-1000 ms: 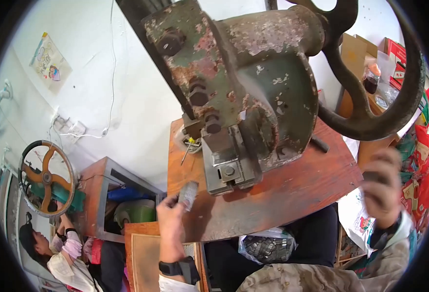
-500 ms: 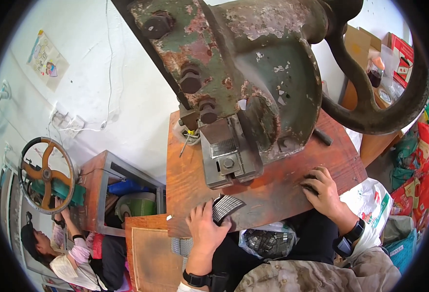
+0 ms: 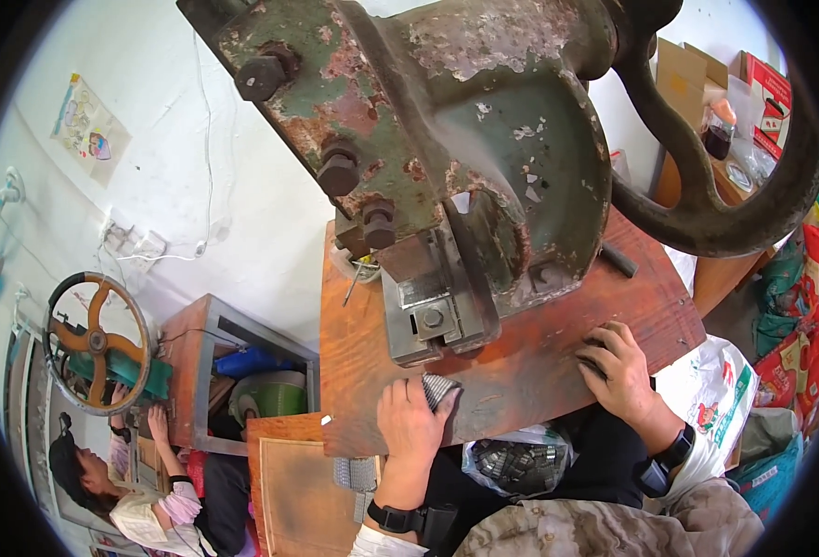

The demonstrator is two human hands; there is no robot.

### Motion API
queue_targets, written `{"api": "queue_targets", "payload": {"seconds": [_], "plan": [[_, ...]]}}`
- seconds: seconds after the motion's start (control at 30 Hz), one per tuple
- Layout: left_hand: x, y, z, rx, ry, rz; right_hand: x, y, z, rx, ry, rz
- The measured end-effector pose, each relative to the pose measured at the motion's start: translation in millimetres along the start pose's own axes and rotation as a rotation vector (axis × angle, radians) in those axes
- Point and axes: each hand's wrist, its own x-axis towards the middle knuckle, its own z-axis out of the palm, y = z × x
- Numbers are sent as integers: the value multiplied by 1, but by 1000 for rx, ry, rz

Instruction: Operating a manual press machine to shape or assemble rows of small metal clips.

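Ribbed metal piece sat in the left hand, fingers clamped on it at the near edge of the wooden bench, just below the die block of the press. A second back that hand held the piece lower and further left, off the bench edge; it had since come up under the die, so I'd judge it was about to be fed in. Right hand had dropped from up near the flywheel and lay on the bench top over a small dark object; whether it gripped it, I could not tell.

Counts:
- 1 press here, 1 flywheel
- 1 piece in hand
- 1 clear bag of similar grey pieces in the lap, too many to count
- 1 second wheel press lower left, another person working at it
- 2 wrist bands, one per wrist
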Motion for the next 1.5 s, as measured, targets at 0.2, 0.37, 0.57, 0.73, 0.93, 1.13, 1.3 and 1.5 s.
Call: {"api": "queue_targets", "payload": {"seconds": [0.2,0.37,0.57,0.73,0.93,1.13,1.3,1.5], "plan": [[-14,-15,-37,-1349,-72,-946,-4,2,0,-38,42,-22],[-49,-19,-41,-2369,-137,-1028,-5,0,4,-29,46,-22],[-98,-6,-20,-2457,-287,-1074,-5,5,6,-68,62,-27],[-173,7,61,-1534,-731,-1266,-3,-3,16,-44,65,-30],[-213,-93,65,-235,41,-765,-12,3,10,-123,43,-35],[-244,-228,56,126,-257,-991,-7,-9,19,-128,41,-30],[-208,-201,31,-21,-474,-1017,-9,-5,20,-168,47,27],[-226,-248,37,-704,-291,-985,-9,-3,22,-195,25,19]]}}
